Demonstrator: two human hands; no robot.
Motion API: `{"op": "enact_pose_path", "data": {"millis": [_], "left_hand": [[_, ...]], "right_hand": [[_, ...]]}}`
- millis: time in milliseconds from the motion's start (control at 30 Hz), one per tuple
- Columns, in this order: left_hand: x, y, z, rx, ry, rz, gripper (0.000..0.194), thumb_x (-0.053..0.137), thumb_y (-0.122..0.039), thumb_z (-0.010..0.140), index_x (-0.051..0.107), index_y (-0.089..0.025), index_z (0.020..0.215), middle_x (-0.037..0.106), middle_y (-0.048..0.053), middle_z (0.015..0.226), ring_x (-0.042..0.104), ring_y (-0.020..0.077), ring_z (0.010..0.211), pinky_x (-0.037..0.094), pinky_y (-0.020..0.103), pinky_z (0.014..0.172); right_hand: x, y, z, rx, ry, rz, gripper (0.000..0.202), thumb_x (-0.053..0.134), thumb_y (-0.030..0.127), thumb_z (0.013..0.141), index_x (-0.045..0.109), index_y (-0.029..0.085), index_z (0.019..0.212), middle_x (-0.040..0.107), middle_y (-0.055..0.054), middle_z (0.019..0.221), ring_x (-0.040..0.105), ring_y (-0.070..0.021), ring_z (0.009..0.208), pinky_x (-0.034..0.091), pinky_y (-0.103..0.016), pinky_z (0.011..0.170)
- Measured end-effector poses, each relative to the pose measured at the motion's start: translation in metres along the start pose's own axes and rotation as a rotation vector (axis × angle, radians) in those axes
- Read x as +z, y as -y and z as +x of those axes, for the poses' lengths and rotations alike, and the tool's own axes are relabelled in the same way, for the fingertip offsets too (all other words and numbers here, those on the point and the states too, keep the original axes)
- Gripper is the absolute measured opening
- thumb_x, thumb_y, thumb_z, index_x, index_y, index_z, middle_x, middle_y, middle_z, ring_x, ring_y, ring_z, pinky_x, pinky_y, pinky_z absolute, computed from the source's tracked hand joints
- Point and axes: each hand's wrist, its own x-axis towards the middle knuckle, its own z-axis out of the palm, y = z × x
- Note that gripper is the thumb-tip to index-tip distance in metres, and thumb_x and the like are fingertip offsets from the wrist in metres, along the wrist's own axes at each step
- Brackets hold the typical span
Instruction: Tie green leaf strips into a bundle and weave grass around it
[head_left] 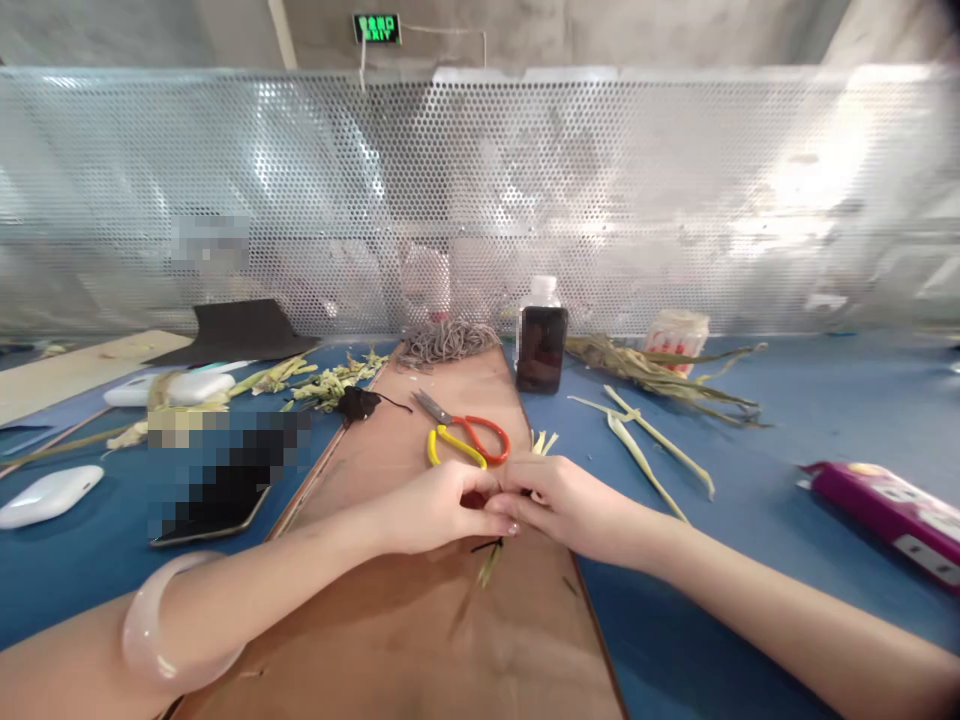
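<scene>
Perforated metal [315, 150] screens off the back of a blue worktop [810, 400], down whose middle runs a brown board [405, 640]. Over its near half, left hand [442, 508] and right hand [574, 505] meet, with the stalks [489, 565] between them: pale ends stick out below the fingers and, it seems, above them too. Right fingers look closed on the stalks; left fingers are bent narrow against them, but I cannot tell what they pinch.

Black thread [495, 543] crosses the stalks just below the fingertips, so a binding seems at least begun. Whether it is knotted is not shown; securing it and trimming the loose ends probably remain. Scissors [451, 420] lie just beyond the hands, held by neither. Two or three loose strips [670, 445] on the right and a clump of black thread [358, 403] on the left lie unused.

Most of the stalks' length is covered by the hands, and the lower tips blur into the board. One scissor handle is partly behind the left hand. A phone [225, 490] is partly pixelated, and a purple packet [877, 505] runs off the right edge.
</scene>
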Motion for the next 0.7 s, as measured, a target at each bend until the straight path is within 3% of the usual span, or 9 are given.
{"op": "enact_pose_path", "data": {"millis": [133, 233, 333, 400, 467, 600, 700], "left_hand": [[-0.001, -0.001, -0.001, -0.025, -0.021, 0.070, 0.028, 0.062, -0.042, 0.075, 0.067, -0.015, 0.078, 0.060, -0.001, 0.070, 0.049, 0.0117, 0.064, 0.035, 0.021, 0.060], [-0.002, -0.002, -0.002, -0.065, -0.027, 0.081, 0.030, 0.062, -0.043, 0.074, 0.069, -0.015, 0.081, 0.060, -0.001, 0.068, 0.048, 0.0109, 0.060, 0.035, 0.021, 0.057], [-0.003, -0.001, -0.003, -0.053, -0.029, 0.106, 0.032, 0.062, -0.044, 0.073, 0.070, -0.015, 0.082, 0.059, 0.000, 0.066, 0.047, 0.0109, 0.059, 0.033, 0.021, 0.054], [-0.003, 0.002, -0.002, -0.026, -0.012, 0.109, 0.033, 0.060, -0.045, 0.075, 0.071, -0.015, 0.084, 0.062, 0.001, 0.070, 0.050, 0.0123, 0.063, 0.034, 0.021, 0.056], [-0.004, 0.006, -0.001, -0.001, 0.002, 0.109, 0.032, 0.057, -0.044, 0.077, 0.072, -0.016, 0.085, 0.064, 0.001, 0.074, 0.052, 0.0135, 0.068, 0.035, 0.022, 0.058], [-0.005, 0.011, 0.000, 0.012, 0.000, 0.135, 0.029, 0.056, -0.041, 0.078, 0.072, -0.018, 0.084, 0.066, 0.001, 0.077, 0.053, 0.0137, 0.070, 0.035, 0.022, 0.059], [-0.006, 0.011, 0.000, 0.035, 0.020, 0.107, 0.030, 0.055, -0.041, 0.079, 0.072, -0.017, 0.085, 0.067, 0.001, 0.078, 0.054, 0.0137, 0.071, 0.036, 0.021, 0.060]], "right_hand": [[-0.003, -0.006, 0.040, 0.256, -0.146, -0.243, 0.041, 0.042, 0.046, 0.090, 0.061, 0.014, 0.072, 0.060, -0.003, 0.066, 0.048, -0.0098, 0.056, 0.032, -0.020, 0.050], [0.002, -0.013, 0.078, 0.309, 0.045, -0.490, 0.055, 0.045, 0.057, 0.085, 0.065, 0.011, 0.063, 0.059, -0.006, 0.058, 0.051, -0.0118, 0.054, 0.029, -0.022, 0.049], [0.012, -0.018, 0.105, 0.324, 0.117, -0.545, 0.049, 0.055, 0.055, 0.078, 0.070, 0.009, 0.068, 0.063, -0.009, 0.062, 0.057, -0.0151, 0.059, 0.030, -0.022, 0.050], [0.017, -0.020, 0.116, 0.344, 0.130, -0.550, 0.048, 0.052, 0.052, 0.079, 0.071, 0.009, 0.074, 0.065, -0.009, 0.066, 0.058, -0.0152, 0.060, 0.031, -0.021, 0.049], [0.019, -0.020, 0.123, 0.363, 0.147, -0.551, 0.047, 0.049, 0.049, 0.081, 0.072, 0.008, 0.077, 0.065, -0.008, 0.067, 0.058, -0.0146, 0.059, 0.032, -0.021, 0.050], [0.019, -0.018, 0.133, 0.408, 0.181, -0.552, 0.036, 0.058, 0.046, 0.073, 0.071, 0.012, 0.073, 0.065, -0.007, 0.065, 0.058, -0.0167, 0.057, 0.034, -0.022, 0.049], [0.017, -0.017, 0.139, 0.445, 0.171, -0.551, 0.038, 0.053, 0.048, 0.077, 0.069, 0.014, 0.076, 0.066, -0.009, 0.071, 0.059, -0.0191, 0.063, 0.035, -0.024, 0.050]]}}
